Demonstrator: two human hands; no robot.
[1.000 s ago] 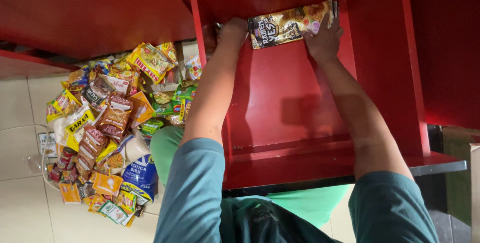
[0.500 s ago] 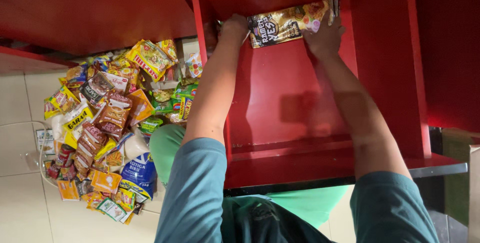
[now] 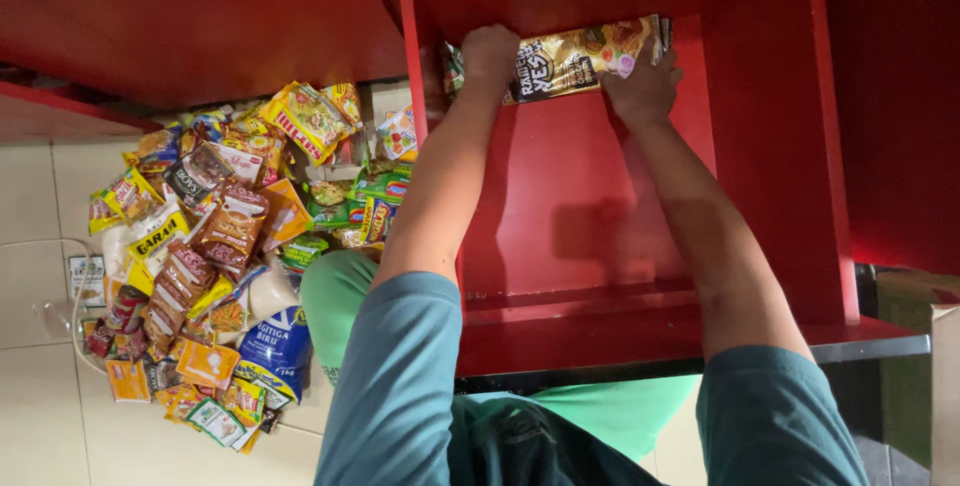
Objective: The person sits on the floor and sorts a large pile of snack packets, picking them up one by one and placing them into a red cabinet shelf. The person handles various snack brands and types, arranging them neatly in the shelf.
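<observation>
Fingers of both my hands are curled shut on one long snack packet [image 3: 585, 58], gold and dark, which lies level across the far end of the red shelf compartment [image 3: 590, 216]. Going from largest to smallest: that compartment fills the middle of my view, open toward me, with red side walls at 9 and 3 o'clock of the packet and a bare red floor below it. At 9 o'clock of the compartment, down on the pale tiled floor [image 3: 40, 416], spreads a big heap of bright snack packets [image 3: 215, 246], yellow, orange, brown and green, well apart from my hands. Both arms in teal sleeves reach straight up from 6 o'clock toward 12, nearly parallel, elbows low, wrists high. My left hand [image 3: 489, 54] is balled into a fist over the packet's left end, knuckles toward me, so the packet runs off from it toward 3 o'clock. My right hand [image 3: 643, 86] clasps the packet's right end from underneath, at 5 o'clock of the packet's middle, its fingertips hidden behind the foil.
</observation>
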